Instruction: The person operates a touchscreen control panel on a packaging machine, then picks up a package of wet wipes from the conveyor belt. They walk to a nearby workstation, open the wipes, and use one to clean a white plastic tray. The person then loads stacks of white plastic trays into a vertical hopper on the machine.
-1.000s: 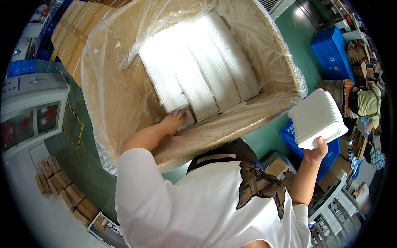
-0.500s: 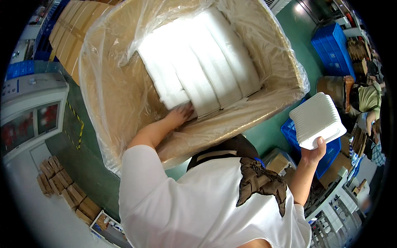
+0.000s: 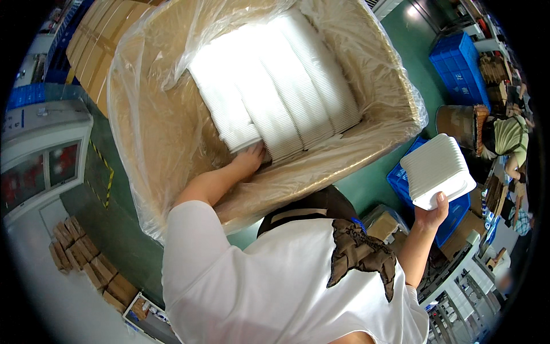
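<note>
A deep cardboard box point(image 3: 154, 137) lined with clear plastic film holds several long rows of nested white ribbed plastic trays point(image 3: 286, 80). Inside it, my left hand point(image 3: 248, 160) reaches down to the near end of the leftmost row. Its fingers curl against the end trays, their tips partly hidden there. Outside the box, to the right, my right hand point(image 3: 433, 211) grips a short stack of the same white trays point(image 3: 438, 169) by its near end, thumb on the edge. That stack is held up in the air, tilted.
Below the held stack sits a blue crate point(image 3: 458, 212); another blue crate point(image 3: 458, 66) stands farther right. Flattened cardboard point(image 3: 109, 40) lies behind the box at left. Brown bundles point(image 3: 86, 252) line the left floor. A person in a light green top point(image 3: 510, 135) is at far right.
My left hand has shifted slightly at the row's end. My right hand and its tray stack have moved a little left and down.
</note>
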A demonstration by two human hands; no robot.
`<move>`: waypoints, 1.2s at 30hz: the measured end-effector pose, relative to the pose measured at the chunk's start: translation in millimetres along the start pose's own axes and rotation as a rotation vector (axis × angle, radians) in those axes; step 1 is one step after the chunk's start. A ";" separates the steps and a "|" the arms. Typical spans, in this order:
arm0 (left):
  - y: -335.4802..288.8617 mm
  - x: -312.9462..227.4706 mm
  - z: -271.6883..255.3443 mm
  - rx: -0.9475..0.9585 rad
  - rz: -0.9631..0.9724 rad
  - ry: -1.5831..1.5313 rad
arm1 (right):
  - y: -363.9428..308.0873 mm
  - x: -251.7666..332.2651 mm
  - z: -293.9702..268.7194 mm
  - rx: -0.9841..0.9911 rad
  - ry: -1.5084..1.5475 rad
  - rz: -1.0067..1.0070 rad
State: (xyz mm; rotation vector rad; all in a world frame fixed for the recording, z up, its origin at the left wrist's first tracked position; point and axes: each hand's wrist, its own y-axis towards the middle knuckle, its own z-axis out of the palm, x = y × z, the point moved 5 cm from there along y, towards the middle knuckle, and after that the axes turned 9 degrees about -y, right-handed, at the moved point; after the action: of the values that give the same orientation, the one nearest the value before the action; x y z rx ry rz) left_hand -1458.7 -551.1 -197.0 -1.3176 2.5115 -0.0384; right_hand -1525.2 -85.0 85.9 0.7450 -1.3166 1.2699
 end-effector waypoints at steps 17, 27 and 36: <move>-4.2 26.7 -78.5 -0.083 0.147 -0.081 | -6.7 -6.2 -8.8 0.021 0.029 0.007; 68.9 28.7 -67.6 -0.201 -0.530 -0.318 | -36.2 51.2 16.8 0.015 -0.004 -0.048; 154.9 -1.6 -98.5 -0.292 -0.569 -0.348 | -23.9 32.2 15.4 0.138 0.093 -0.131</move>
State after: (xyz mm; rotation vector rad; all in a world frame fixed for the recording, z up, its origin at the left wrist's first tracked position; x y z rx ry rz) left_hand -1609.1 -471.7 -127.9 -1.9254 1.8405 0.4096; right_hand -1513.2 -97.2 125.3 0.8448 -1.0956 1.2831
